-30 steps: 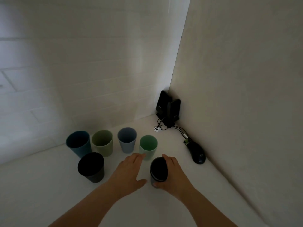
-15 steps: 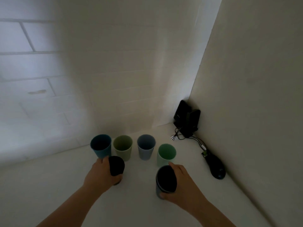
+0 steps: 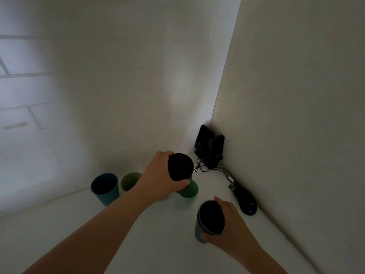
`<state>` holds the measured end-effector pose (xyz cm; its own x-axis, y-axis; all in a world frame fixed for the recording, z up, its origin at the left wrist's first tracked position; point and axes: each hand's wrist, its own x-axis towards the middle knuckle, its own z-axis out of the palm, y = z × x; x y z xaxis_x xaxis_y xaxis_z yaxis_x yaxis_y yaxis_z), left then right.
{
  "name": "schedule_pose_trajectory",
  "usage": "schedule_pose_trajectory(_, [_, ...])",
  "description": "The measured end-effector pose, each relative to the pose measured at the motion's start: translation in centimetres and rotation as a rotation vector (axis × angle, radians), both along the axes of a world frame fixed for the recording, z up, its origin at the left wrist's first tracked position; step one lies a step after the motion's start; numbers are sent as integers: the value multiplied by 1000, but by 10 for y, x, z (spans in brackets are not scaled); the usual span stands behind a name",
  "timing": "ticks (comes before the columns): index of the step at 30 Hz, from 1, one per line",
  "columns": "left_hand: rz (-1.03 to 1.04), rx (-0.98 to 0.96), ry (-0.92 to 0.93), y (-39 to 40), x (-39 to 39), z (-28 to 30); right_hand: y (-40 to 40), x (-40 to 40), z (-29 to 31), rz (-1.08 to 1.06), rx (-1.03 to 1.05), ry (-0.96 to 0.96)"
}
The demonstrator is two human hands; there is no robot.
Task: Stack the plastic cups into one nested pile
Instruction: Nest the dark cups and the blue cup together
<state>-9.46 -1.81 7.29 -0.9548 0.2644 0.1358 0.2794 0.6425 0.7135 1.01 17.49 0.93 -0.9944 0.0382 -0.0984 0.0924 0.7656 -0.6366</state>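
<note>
My left hand [image 3: 160, 177] grips a black cup [image 3: 180, 167], held in the air above the row of cups, over the bright green cup [image 3: 189, 191]. My right hand [image 3: 229, 228] holds a dark cup pile [image 3: 210, 218] standing on the white table near the right wall; a second rim shows around the inner cup. A teal blue cup [image 3: 105, 187] and a pale green cup [image 3: 129, 180] stand upright at the back left. My left hand and arm hide the part of the row behind them.
Two black speakers [image 3: 210, 148] with tangled cables [image 3: 215, 172] stand in the corner. A black computer mouse [image 3: 245, 200] lies along the right wall. White walls close the table at the back and right.
My left hand has lifted the black cup off the table and carried it right, over the green cup. My right hand still holds the dark pile in place. The camera has tilted.
</note>
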Motion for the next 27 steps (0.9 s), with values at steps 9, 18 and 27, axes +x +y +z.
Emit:
schedule_pose_trajectory(9, [-156, -189, -142, 46, -27, -40, 14, 3, 10, -114, -49, 40])
schedule_pose_trajectory(18, [-90, -271, -149, 46, -35, -100, 24, -14, 21, -217, -85, 105])
schedule_pose_trajectory(27, [-104, -74, -233, 45, -22, -112, 19, -25, 40, -260, -109, 214])
